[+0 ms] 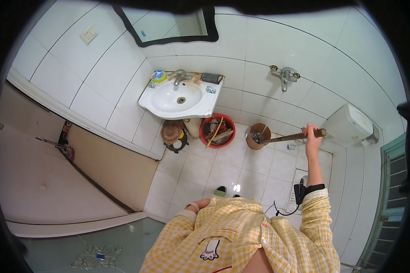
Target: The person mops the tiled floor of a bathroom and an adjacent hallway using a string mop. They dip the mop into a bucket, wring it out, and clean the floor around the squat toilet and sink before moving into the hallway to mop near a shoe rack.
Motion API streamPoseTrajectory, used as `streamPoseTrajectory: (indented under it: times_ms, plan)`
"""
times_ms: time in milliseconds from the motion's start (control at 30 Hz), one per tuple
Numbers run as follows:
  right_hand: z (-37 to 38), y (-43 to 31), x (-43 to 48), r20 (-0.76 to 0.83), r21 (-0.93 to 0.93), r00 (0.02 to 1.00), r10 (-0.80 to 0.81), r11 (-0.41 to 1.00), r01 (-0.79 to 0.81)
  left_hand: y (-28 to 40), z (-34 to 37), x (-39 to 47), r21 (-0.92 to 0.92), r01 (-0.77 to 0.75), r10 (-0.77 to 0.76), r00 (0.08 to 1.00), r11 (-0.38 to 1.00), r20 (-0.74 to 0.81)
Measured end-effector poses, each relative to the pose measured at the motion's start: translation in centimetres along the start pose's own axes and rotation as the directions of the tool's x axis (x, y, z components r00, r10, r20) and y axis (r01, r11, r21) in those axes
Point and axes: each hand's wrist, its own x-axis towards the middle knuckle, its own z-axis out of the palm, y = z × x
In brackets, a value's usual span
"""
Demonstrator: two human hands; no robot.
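My right hand (312,132) is closed around the upper end of a wooden handle (287,138). The handle slants down to the left into a brown plastic bucket (256,146) on the tiled floor. Inside the bucket, at the handle's lower end, lies a dark greyish mass (257,137), perhaps a mop head. Close to my waist is my left hand (202,203), beside the yellow checked shirt (225,221); its fingers are mostly hidden. A black device with a cable (298,194) is strapped to my right forearm.
Left of the bucket stands a red basin (233,131) holding assorted items, below a white washbasin (147,102). A lidded brown pot (171,132) sits nearby. On the right are a toilet cistern (350,124) and a squat toilet (291,201). A wall tap (285,76) juts out above.
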Motion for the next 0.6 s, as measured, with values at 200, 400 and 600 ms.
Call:
streamPoseTrajectory:
  times_ms: [200,400,600]
  plan:
    - [1.0,-0.1,-0.1,0.010,-0.015,1.000,0.019,1.000,-0.019,0.6,-0.5,-0.3,0.021,0.066,-0.067,0.998,0.998,0.015]
    - [1.9,0.2,0.6,0.008,0.019,0.999,-0.040,0.999,0.040,-1.1,-2.1,1.4,-0.064,0.081,-0.081,0.997,0.995,-0.001]
    - [2.2,0.4,1.3,-0.003,-0.017,0.999,-0.045,0.999,0.045,-2.9,-3.2,3.5,-0.161,0.095,-0.095,0.995,0.982,0.003]
